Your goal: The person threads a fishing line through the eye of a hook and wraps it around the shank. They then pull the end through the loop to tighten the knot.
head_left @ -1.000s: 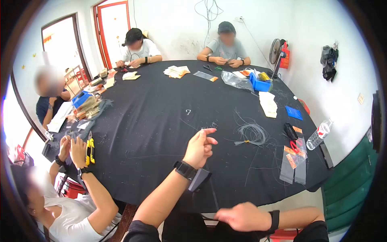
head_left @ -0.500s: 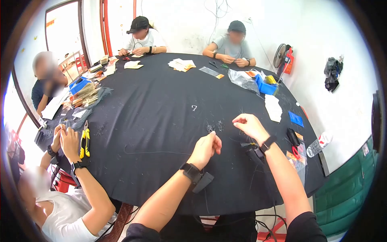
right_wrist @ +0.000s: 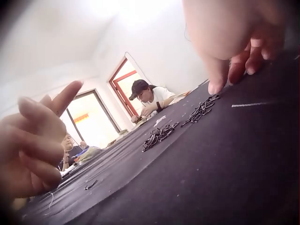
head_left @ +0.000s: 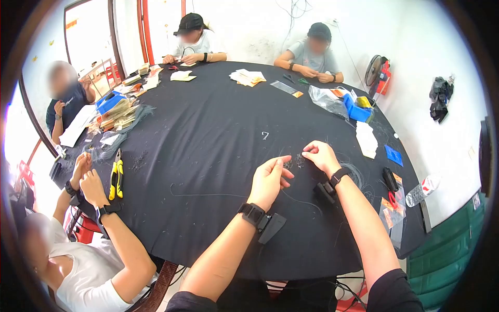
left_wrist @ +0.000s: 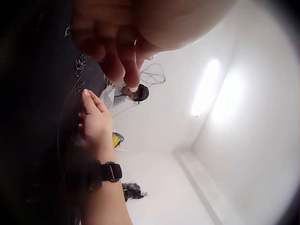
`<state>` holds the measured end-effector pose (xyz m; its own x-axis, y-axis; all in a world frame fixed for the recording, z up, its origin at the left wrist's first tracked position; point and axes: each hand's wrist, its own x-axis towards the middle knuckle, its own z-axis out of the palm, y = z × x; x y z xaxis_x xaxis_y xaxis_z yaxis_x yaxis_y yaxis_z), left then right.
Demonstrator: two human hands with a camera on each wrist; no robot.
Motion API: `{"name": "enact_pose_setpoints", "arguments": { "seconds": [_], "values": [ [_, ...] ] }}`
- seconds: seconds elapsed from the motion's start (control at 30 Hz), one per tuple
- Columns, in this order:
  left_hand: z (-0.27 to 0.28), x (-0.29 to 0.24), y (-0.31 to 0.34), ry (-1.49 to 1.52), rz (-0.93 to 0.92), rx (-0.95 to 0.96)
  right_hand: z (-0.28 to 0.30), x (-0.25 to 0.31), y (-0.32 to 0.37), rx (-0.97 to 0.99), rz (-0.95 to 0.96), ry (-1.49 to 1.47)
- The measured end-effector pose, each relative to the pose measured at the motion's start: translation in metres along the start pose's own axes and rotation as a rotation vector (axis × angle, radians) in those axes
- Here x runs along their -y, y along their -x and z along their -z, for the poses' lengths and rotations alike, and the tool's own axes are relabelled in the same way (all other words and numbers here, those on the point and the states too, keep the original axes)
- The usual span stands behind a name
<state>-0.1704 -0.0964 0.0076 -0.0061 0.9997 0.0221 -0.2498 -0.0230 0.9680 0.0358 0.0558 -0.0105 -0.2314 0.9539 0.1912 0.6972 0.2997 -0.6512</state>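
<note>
My left hand (head_left: 267, 182) is just left of the metal bits, its lower fingers curled and its index finger (right_wrist: 70, 96) stretched out. A thin line (head_left: 208, 195) lies across the cloth and shows on both sides of this hand, running in under it. My right hand (head_left: 321, 157) reaches in from the right, thumb and index finger close together. In the right wrist view its fingertips are right at the nearer of two small heaps of thin dark metal pieces, the right heap (right_wrist: 200, 111); the left heap (right_wrist: 159, 135) is beside it. I cannot tell whether it pinches a piece.
A coil of line (head_left: 356, 177) lies under my right forearm. To the right are red scissors (head_left: 393, 200), plastic sleeves (head_left: 397, 231) and a bottle (head_left: 422, 191). Yellow-handled pliers (head_left: 116, 179) lie left, near a seated person. Other people sit around the black-clothed table (head_left: 218, 130).
My right hand has gone from the table's front edge up to the metal heaps. My left hand has shifted slightly, and the two hands are now close together. The head view has turned a little.
</note>
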Motion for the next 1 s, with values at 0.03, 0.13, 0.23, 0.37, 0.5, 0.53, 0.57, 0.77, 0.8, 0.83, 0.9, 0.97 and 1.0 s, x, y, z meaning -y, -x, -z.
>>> {"name": "enact_pose_setpoints", "arguments": {
  "seconds": [0.03, 0.13, 0.23, 0.37, 0.5, 0.53, 0.57, 0.77, 0.8, 0.83, 0.9, 0.97, 1.0],
  "values": [
    [0.001, -0.002, 0.000, 0.007, 0.010, -0.010, 0.000, -0.002, -0.001, 0.009, -0.009, -0.003],
    [0.003, -0.002, 0.000, 0.036, 0.035, -0.036, 0.001, -0.004, -0.004, 0.017, 0.010, -0.019],
    [0.001, -0.001, 0.000, 0.040, 0.037, -0.084, 0.003, -0.001, -0.004, 0.026, 0.084, -0.103],
    [0.005, 0.007, -0.004, 0.055, 0.074, -0.102, 0.005, 0.007, -0.002, 0.074, 0.104, -0.078],
    [0.005, 0.000, -0.002, 0.118, 0.129, -0.089, 0.006, 0.011, 0.000, 0.049, 0.033, -0.028],
    [0.006, -0.003, -0.001, 0.115, 0.138, -0.080, 0.006, 0.012, 0.000, 0.040, 0.007, -0.023],
    [0.007, -0.005, -0.001, 0.112, 0.148, -0.074, 0.005, 0.011, -0.002, 0.043, 0.004, -0.029],
    [0.007, 0.011, -0.008, 0.065, 0.050, -0.099, 0.005, 0.000, -0.009, 0.072, 0.007, -0.051],
    [0.006, 0.010, -0.007, 0.069, 0.038, -0.092, 0.008, 0.001, -0.008, 0.063, 0.025, -0.072],
    [0.004, 0.010, -0.006, 0.072, 0.025, -0.087, 0.009, 0.003, -0.007, 0.055, 0.044, -0.093],
    [0.001, 0.007, -0.004, 0.067, -0.015, -0.091, 0.017, 0.015, 0.003, 0.059, -0.009, -0.349],
    [-0.004, 0.004, 0.000, 0.050, -0.062, -0.106, 0.034, 0.054, 0.032, 0.143, -0.215, -0.698],
    [-0.004, 0.006, 0.001, 0.034, -0.095, -0.092, 0.036, 0.064, 0.044, 0.188, -0.285, -0.871]
  ]
}}
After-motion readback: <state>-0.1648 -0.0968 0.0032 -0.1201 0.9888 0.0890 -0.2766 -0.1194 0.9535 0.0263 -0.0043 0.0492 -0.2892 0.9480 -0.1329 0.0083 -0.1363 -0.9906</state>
